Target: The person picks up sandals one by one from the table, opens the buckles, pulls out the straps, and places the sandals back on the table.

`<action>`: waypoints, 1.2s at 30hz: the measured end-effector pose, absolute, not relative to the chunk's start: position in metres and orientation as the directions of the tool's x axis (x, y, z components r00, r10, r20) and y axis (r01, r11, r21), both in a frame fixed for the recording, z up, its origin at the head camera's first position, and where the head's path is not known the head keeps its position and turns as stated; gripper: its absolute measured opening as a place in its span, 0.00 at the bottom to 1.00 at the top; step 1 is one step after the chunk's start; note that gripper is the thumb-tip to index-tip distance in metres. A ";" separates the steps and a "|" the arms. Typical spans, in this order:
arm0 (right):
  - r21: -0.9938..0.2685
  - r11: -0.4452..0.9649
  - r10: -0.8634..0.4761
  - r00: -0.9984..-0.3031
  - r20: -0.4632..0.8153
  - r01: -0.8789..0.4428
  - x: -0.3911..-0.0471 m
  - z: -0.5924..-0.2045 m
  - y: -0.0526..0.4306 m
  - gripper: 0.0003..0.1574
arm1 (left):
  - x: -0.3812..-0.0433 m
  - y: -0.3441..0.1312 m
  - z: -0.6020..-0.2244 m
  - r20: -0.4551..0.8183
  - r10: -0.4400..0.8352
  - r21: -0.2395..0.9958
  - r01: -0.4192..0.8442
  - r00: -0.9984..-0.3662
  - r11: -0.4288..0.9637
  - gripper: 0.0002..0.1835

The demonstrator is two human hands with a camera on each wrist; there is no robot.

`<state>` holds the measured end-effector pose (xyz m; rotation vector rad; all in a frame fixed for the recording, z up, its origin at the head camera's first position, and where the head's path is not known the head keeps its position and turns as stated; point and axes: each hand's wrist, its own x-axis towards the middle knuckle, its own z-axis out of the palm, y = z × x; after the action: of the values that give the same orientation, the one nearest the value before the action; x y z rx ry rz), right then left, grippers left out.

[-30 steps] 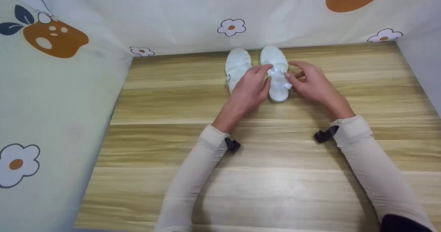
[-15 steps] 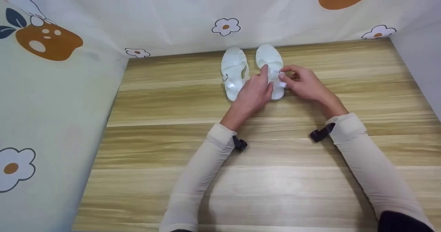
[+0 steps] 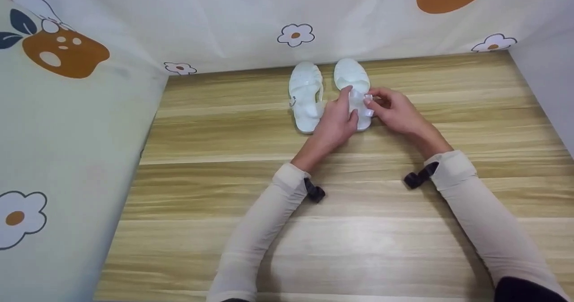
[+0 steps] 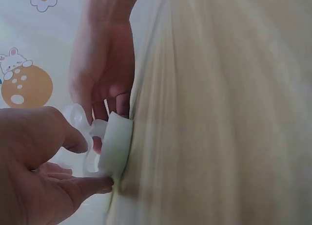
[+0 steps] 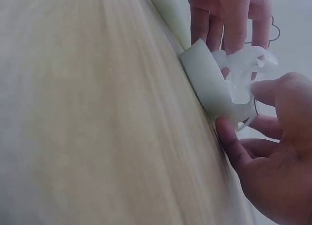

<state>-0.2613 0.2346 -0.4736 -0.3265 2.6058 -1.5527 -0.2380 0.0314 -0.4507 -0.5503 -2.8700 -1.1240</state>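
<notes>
Two pale mint jelly sandals stand side by side, toes toward the wall: the left sandal and the right sandal. Both hands are at the right sandal's ankle strap. From the inner side, my left hand holds the sandal, one fingertip at the strap and another low by the heel. My right hand pinches the strap's outer end between thumb and index finger. In the left wrist view the heel shows upright between the hands. Fingers partly hide the strap's fastening.
The sandals stand on a wood-grain surface, close to a patterned cloth wall at the back. Another cloth wall rises on the left, and a plain pale wall on the right. A small dark wrist camera hangs from the left cuff.
My left hand has shifted right, uncovering more of the left sandal. My right hand has come in closer, its thumb and index finger now together on the strap. The head view has tilted slightly.
</notes>
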 end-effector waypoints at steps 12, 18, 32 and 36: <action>-0.925 0.361 -0.210 -0.977 0.045 -0.120 -0.256 -0.473 0.235 0.25 | -0.240 0.034 -0.470 0.172 0.220 0.831 0.261 -0.960 0.491 0.31; -0.928 0.349 -0.207 -0.976 0.064 -0.134 -0.251 -0.472 0.238 0.23 | -0.229 0.035 -0.464 0.201 0.223 0.827 0.288 -0.954 0.484 0.30; -0.928 0.343 -0.223 -0.972 0.070 -0.146 -0.230 -0.463 0.241 0.24 | -0.211 0.028 -0.461 0.273 0.274 0.875 0.356 -0.922 0.327 0.29; -0.933 0.329 -0.244 -0.968 0.064 -0.145 -0.222 -0.461 0.243 0.23 | -0.204 0.025 -0.459 0.265 0.284 0.891 0.347 -0.921 0.293 0.28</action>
<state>-0.2224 0.2432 -0.4609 -0.3653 2.4878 -1.7326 -0.2036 0.0254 -0.4589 -0.6057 -2.4801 -1.7326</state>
